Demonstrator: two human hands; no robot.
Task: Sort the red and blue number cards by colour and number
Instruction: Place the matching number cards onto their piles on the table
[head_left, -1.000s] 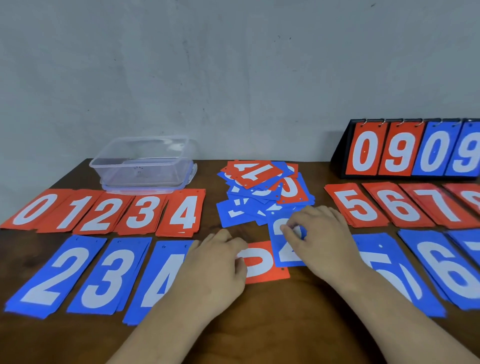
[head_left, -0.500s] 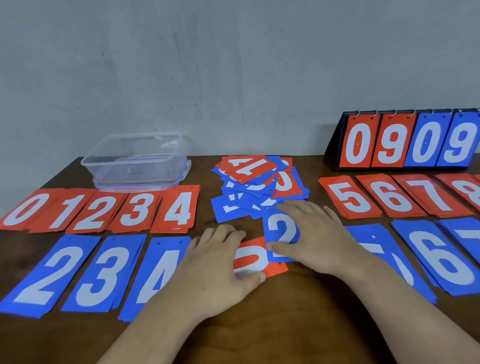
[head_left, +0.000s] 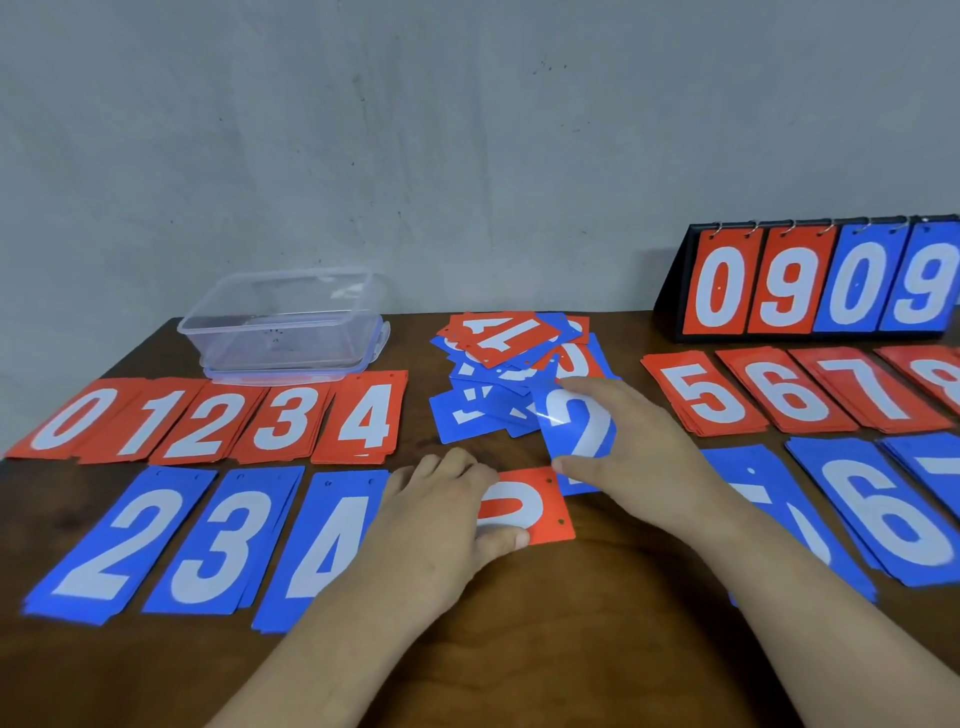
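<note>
Blue 2 card (head_left: 574, 423) pinched in my right hand (head_left: 639, 457), red card (head_left: 535, 512) gripped in my left hand (head_left: 441, 514), I reckon the former belongs on the blue 2 pile (head_left: 114, 540).

The left grip (head_left: 441, 514) covers half of the flat red number card (head_left: 540, 514) it pinches, so its white digit shows only a curved stroke and cannot be read. The forearms hide the near right part of the blue pile of 4 cards (head_left: 332, 540) and most of the blue pile of 5 cards (head_left: 753, 486). Under the blue 2 card (head_left: 576, 426) held in the right grip (head_left: 639, 447), only a corner of another blue card (head_left: 579, 488) shows. The right edge cuts off the red 8 pile (head_left: 935, 374) and the blue 7 pile (head_left: 930, 462).
</note>
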